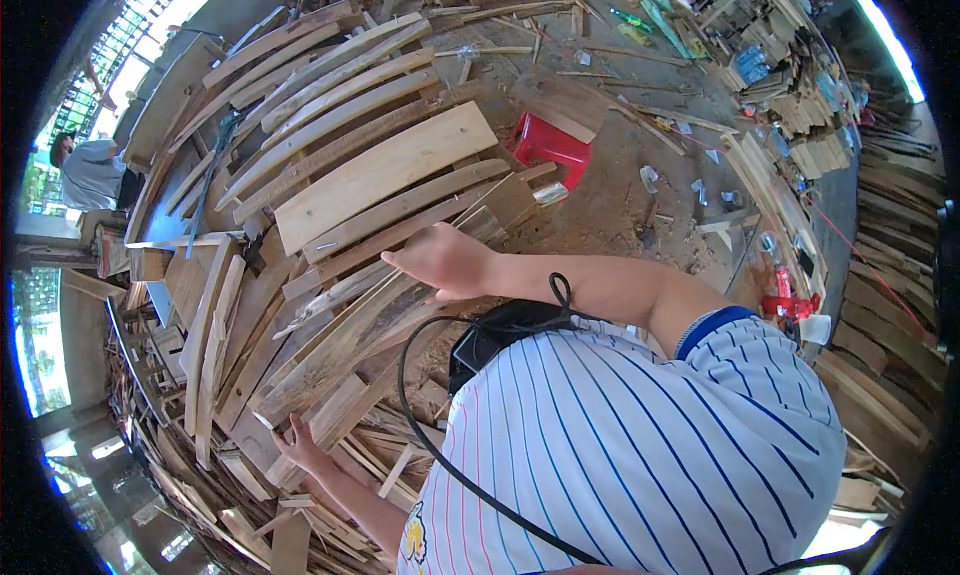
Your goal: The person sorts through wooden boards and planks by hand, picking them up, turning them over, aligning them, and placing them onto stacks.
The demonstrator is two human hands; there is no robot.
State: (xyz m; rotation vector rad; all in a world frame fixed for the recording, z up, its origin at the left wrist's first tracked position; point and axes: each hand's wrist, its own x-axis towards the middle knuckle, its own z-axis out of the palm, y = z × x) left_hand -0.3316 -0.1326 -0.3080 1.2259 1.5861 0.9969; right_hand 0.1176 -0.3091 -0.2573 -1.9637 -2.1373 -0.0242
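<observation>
A long, weathered wooden board (345, 350) with dark stains lies at a slant in front of me. My right hand (440, 260) is closed over its far upper part, with the thumb side towards the stack of planks. At the near lower end, my left hand (298, 447) grips the board's corner, fingers curled against the edge. Part of the left palm is hidden. Just beyond the board lies a wide pale plank (385, 180) among several curved planks (345, 105).
A red plastic stool (552, 147) sits beyond the planks. Scrap wood (290, 535) is heaped at lower left. Plastic bottles (660, 20) and wood stacks (815, 105) stand at right. A person (92, 173) is at far left. A black cable (415, 415) hangs by my shirt.
</observation>
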